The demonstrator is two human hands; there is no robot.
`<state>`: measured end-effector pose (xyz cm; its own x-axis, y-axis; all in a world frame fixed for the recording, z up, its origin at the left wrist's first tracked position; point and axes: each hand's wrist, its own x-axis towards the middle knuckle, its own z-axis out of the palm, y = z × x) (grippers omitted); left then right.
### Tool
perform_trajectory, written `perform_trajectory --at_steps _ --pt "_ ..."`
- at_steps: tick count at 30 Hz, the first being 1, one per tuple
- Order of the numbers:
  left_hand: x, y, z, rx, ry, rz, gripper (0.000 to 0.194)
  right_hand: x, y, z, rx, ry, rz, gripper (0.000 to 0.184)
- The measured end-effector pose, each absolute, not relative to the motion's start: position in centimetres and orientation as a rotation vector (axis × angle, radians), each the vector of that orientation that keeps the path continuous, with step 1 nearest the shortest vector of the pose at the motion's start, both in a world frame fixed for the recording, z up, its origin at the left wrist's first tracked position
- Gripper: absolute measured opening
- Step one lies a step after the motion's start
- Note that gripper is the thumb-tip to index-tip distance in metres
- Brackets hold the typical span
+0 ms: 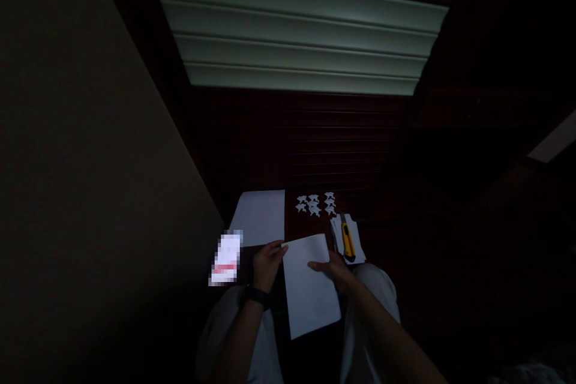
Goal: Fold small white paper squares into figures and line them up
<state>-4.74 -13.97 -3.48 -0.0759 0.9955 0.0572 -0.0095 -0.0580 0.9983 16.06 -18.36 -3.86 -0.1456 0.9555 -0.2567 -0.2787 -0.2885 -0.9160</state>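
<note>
We hold a white sheet (310, 297) between 2 grips: our left grip (267, 265) pinches its far left corner, our right grip (333, 268) its right edge. A yellow cutter (348, 242) lies just beyond the right grip.

Dimly lit interior. Left: a plain, drab wall (94, 162). Centre: dark reddish-brown slatted woodwork (306, 138), with a pale horizontally ribbed panel (301, 36), the brightest part of the background, set above. Right: deep shadow, obscuring most detail.
</note>
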Motion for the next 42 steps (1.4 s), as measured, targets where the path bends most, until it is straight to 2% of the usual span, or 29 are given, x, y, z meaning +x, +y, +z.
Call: perform_trajectory --at_steps 42 --pt "-4.77 -13.98 -3.50 1.236 1.238 1.303 0.041 16.01 -18.45 -3.40 -1.146 -0.944 1.564 0.056"
